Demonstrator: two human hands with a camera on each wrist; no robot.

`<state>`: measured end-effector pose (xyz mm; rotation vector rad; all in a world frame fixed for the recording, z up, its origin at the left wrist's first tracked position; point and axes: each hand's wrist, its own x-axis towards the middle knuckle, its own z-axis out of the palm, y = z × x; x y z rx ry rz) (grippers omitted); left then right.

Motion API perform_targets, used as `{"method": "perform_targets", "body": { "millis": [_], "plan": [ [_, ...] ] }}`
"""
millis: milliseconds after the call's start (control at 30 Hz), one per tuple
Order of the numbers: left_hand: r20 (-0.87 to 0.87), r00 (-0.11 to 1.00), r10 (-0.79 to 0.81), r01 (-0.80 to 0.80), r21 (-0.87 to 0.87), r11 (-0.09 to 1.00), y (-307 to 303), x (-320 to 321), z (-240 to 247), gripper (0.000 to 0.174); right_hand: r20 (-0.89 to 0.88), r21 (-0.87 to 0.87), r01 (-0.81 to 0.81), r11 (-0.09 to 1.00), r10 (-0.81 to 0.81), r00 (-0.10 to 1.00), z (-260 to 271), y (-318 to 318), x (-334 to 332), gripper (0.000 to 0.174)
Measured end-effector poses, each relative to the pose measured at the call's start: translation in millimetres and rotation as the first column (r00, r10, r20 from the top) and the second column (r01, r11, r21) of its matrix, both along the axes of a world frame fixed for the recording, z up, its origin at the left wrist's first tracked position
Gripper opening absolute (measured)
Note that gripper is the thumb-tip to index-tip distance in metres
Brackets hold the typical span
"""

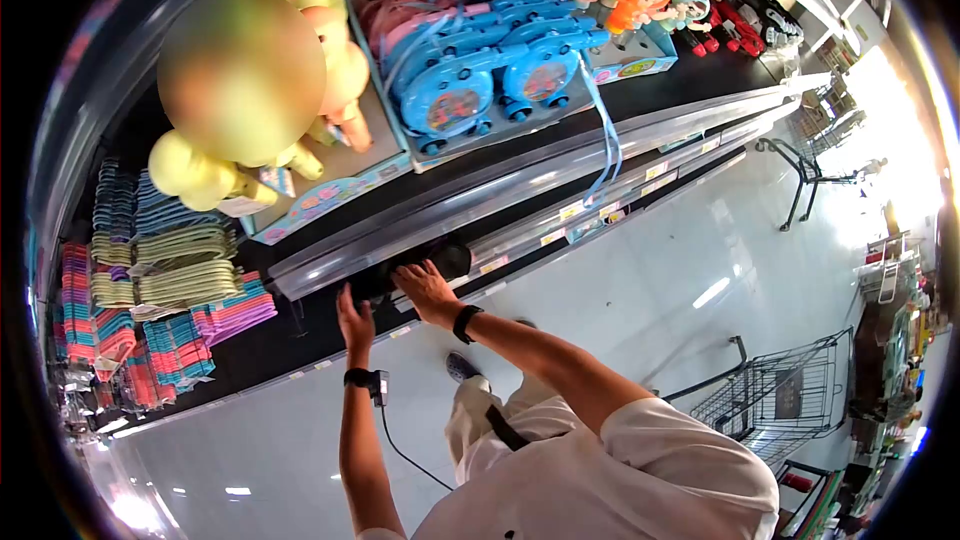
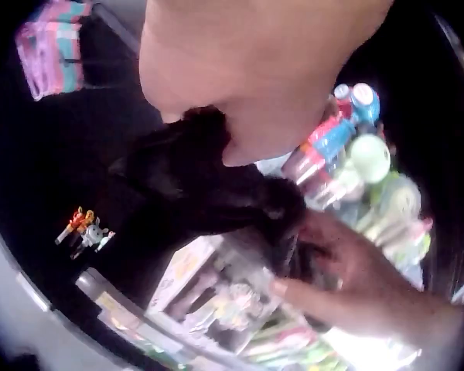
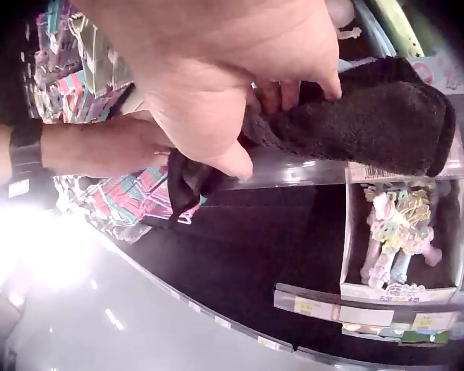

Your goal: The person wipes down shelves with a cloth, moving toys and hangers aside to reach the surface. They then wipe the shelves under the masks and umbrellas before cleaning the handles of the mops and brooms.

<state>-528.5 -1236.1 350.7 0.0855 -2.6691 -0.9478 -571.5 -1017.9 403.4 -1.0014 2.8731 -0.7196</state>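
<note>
A dark, fuzzy cloth (image 3: 356, 124) is bunched between my two hands, low in front of the shelf edge. My right hand (image 1: 428, 292) holds it from above, with the thumb and fingers curled round it, and one end sticks out beyond the fingers. My left hand (image 2: 240, 85) grips a bunched part of the same black cloth (image 2: 193, 178), close to the right hand. Part of the left hand is hidden behind the right one in the right wrist view. Just under the cloth, a boxed toy (image 2: 216, 297) shows in the left wrist view.
Above the hands, blue toys (image 1: 450, 90) and yellow plush figures (image 1: 190, 165) fill boxes on the upper shelf. A clear shelf rail (image 1: 400, 230) runs in front. Stacked hangers (image 1: 185, 260) lie left. A wire cart (image 1: 790, 390) stands on the pale floor at right.
</note>
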Motion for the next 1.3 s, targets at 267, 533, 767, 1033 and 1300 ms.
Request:
{"method": "perform_targets", "body": {
  "millis": [267,533,767,1033,1300],
  "plan": [
    [0.061,0.991,-0.122,0.136,-0.523,0.841,34,-11,40,0.04,-0.173,-0.007,0.0,1.0,-0.001,0.985,-9,37,-8,0.053],
    [0.058,0.947,-0.315,0.28,-0.631,0.724,109,-42,55,0.019,-0.268,0.242,0.156,0.958,-0.089,0.959,-24,127,-22,0.062],
    [0.084,0.935,-0.343,0.315,-0.638,0.702,230,-74,55,0.019,-0.287,0.164,0.164,0.973,-0.112,0.952,-25,251,-48,0.054],
    [-0.006,0.926,-0.378,0.283,-0.653,0.703,401,-130,20,0.012,-0.361,0.035,0.189,0.981,-0.164,0.918,-22,430,-94,0.049],
    [0.036,0.923,-0.384,0.319,-0.632,0.707,558,-173,35,0.016,-0.336,-0.074,0.265,0.961,-0.275,0.901,-20,566,-132,0.05]
  ]
}}
